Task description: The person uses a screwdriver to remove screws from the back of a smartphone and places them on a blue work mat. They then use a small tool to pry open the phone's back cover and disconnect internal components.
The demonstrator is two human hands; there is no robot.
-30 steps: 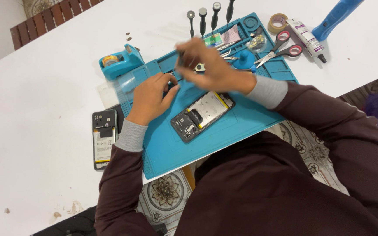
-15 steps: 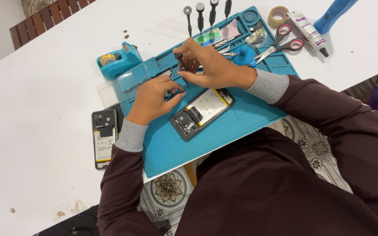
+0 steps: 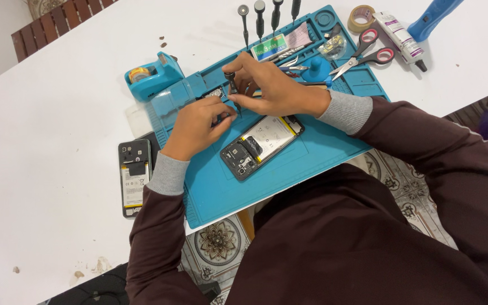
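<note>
- head view, only view: person in dark maroon sleeves with grey cuffs sits at a white table [image 3: 57,85], both hands over a blue work mat [image 3: 289,164].
- right hand [image 3: 272,87]: fingers pressed together around a small black screwdriver [image 3: 232,90], held near upright, tip pointing down toward the mat.
- left hand [image 3: 199,121]: fingers curled, thumb and forefinger pinched on something small right at the screwdriver tip; too small to tell what it is.
- the two hands touch or nearly touch at the fingertips, at 11 o'clock from the opened phone [image 3: 262,146].
- opened phone lies flat on the mat centre, back off, battery and board showing, long axis running 2 to 8 o'clock; neither hand is on it.
- phone back cover [image 3: 135,178] lies on the table at 9 o'clock of the mat, just off its edge.
- blue tape dispenser [image 3: 155,76] at 10 o'clock of the hands, beside the mat corner.
- row of screwdrivers [image 3: 266,17] at 12 o'clock, at the mat's far edge.
- scissors [image 3: 365,53], tape roll [image 3: 361,17] and glue tube [image 3: 402,39] at 2 o'clock, well apart from the hands.
</note>
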